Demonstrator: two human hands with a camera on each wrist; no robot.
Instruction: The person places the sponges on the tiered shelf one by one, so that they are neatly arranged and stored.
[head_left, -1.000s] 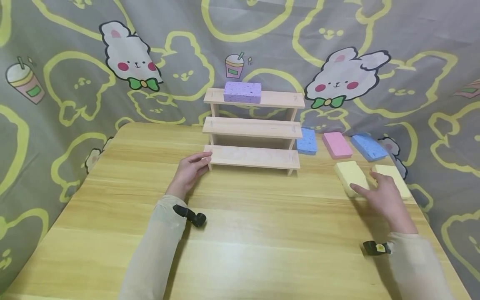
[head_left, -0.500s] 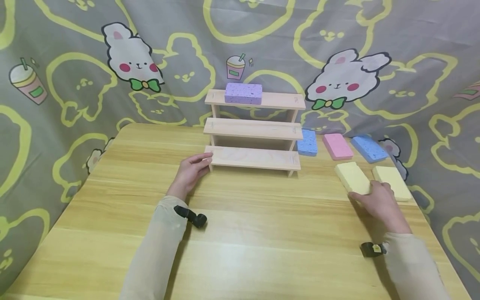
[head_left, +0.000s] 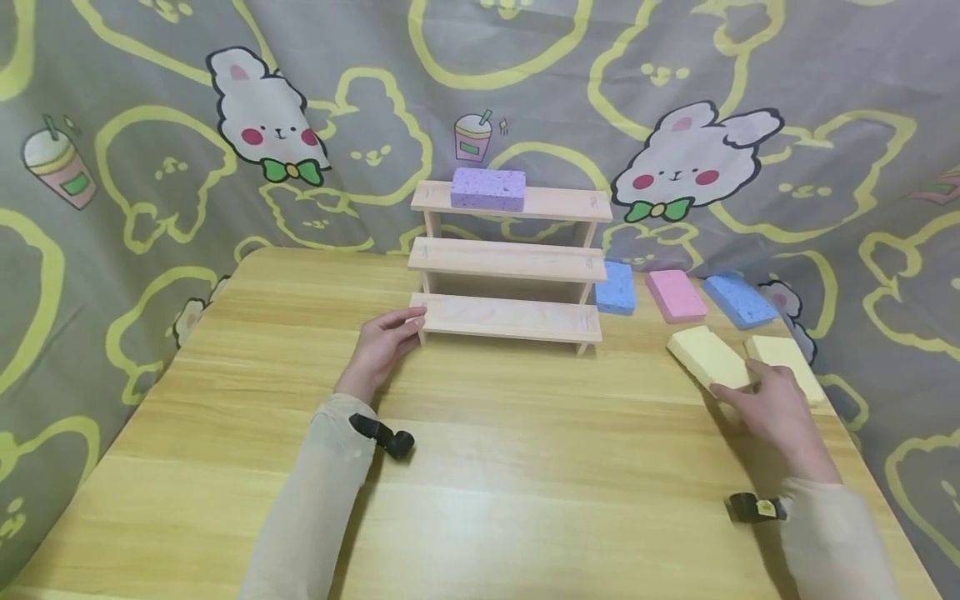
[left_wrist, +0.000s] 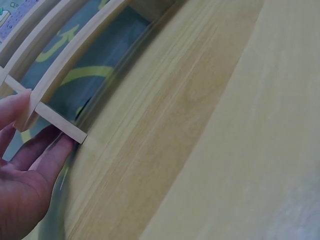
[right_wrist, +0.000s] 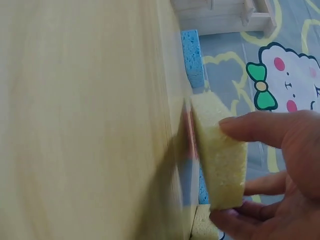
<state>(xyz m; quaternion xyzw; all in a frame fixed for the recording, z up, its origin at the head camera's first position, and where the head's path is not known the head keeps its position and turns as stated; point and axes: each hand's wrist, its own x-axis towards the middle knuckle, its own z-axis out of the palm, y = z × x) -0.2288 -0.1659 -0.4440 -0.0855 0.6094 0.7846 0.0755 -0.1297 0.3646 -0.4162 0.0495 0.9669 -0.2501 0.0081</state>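
My right hand (head_left: 776, 412) pinches a yellow sponge (head_left: 708, 357) between thumb and fingers at its near end. In the right wrist view the sponge (right_wrist: 220, 155) stands tilted, with a shadow cast on the wood beside it. A second yellow sponge (head_left: 787, 367) lies just behind that hand, partly covered by it. Far to the left, my left hand (head_left: 378, 350) grips the left end of the lowest step of a three-step wooden shelf (head_left: 510, 319). The left wrist view has the thumb on the step's edge and the fingers (left_wrist: 57, 155) by its leg. A purple sponge (head_left: 487, 190) rests on the top step.
Beside the shelf's right end lies a blue sponge (head_left: 617, 287), then a pink sponge (head_left: 677, 296) and another blue sponge (head_left: 740, 300) along the table's back edge. A patterned grey curtain (head_left: 375, 125) hangs behind the wooden table (head_left: 525, 467).
My right hand has closed its thumb and fingers on the nearer yellow sponge, which has turned and tilted slightly. The left hand stays at the shelf.
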